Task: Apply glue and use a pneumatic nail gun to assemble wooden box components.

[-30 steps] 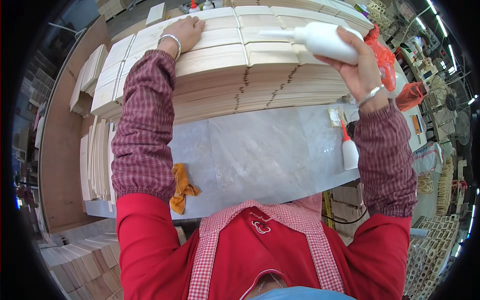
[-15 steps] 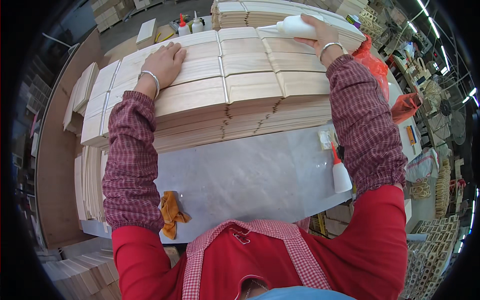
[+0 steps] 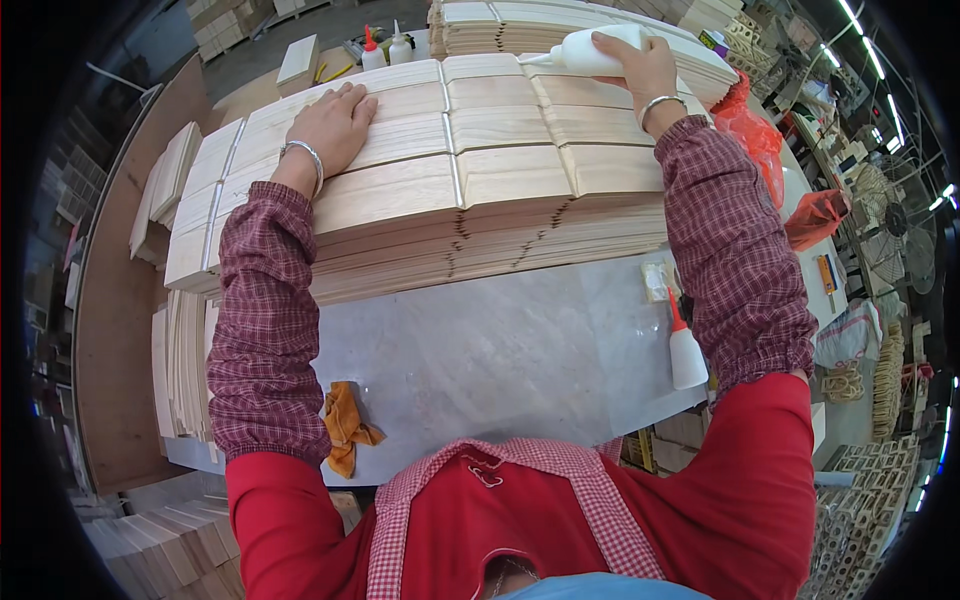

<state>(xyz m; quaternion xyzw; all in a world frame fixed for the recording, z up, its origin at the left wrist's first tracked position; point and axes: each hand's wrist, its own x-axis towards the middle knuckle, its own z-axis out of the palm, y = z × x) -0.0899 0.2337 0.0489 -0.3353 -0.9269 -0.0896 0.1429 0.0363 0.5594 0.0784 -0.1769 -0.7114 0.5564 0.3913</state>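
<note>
My left hand (image 3: 335, 130) lies with its fingers stretched out on top of a wide stack of pale grooved wooden boards (image 3: 500, 178). My right hand (image 3: 645, 75) grips a white squeeze glue bottle (image 3: 600, 50) over the far right part of the stack. The bottle is tilted, and its thin nozzle points left, close to the far end of a groove. I cannot tell whether the tip touches the wood. White lines, apparently glue, show in two grooves farther left.
A red-capped white bottle (image 3: 686, 355) and an orange cloth (image 3: 346, 428) lie on the grey table (image 3: 500, 345). Two more bottles (image 3: 386, 48) stand beyond the boards. More boards (image 3: 590, 20) are stacked behind. Red plastic bags (image 3: 750, 135) sit at the right, a brown panel (image 3: 125, 290) at the left.
My right hand has tipped the glue bottle slightly, its rear end rising while the nozzle stays near the same groove. My left hand rests in the same place. The view has shifted a little.
</note>
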